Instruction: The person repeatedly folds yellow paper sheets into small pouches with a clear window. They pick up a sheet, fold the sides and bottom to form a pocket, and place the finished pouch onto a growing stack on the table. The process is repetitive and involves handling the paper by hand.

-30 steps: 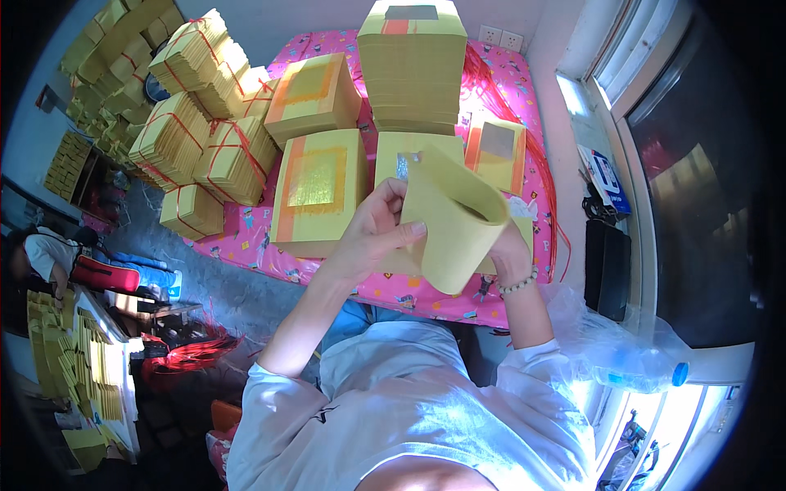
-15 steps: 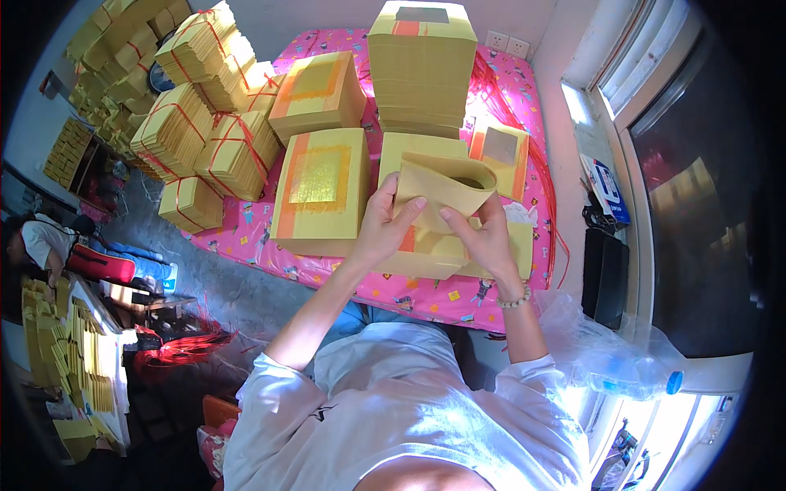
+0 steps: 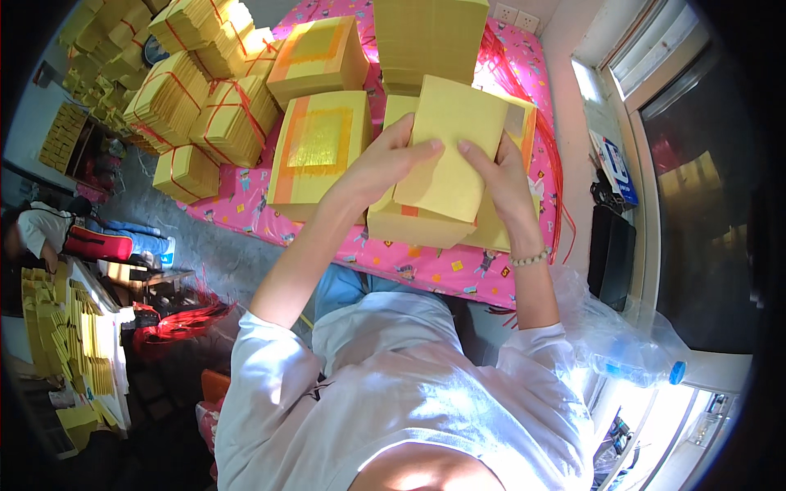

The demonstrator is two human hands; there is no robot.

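Between both hands I hold a sheaf of yellow paper (image 3: 452,168), tilted with its broad face toward me. My left hand (image 3: 395,159) grips its left edge, thumb on the face and fingers behind. My right hand (image 3: 503,170), above a beaded bracelet, grips the right edge the same way; its fingers are partly hidden. Under the sheaf sits a stack of yellow paper (image 3: 417,229) on the pink patterned table cover (image 3: 458,266). Left of it stands a stack with a gold foil square (image 3: 318,141) and orange bands on top.
Bundles tied with red string (image 3: 237,123) stand at the left. A tall paper stack (image 3: 430,41) rises at the back. Red strings (image 3: 550,176) run along the right table edge. A clear water bottle (image 3: 643,368) lies right. Another person (image 3: 41,233) sits far left beside a paper-covered table.
The sheaf was curled over in my hands and is now flattened out and raised, its broad face toward me. My view has shifted, so the stacks sit higher in the picture.
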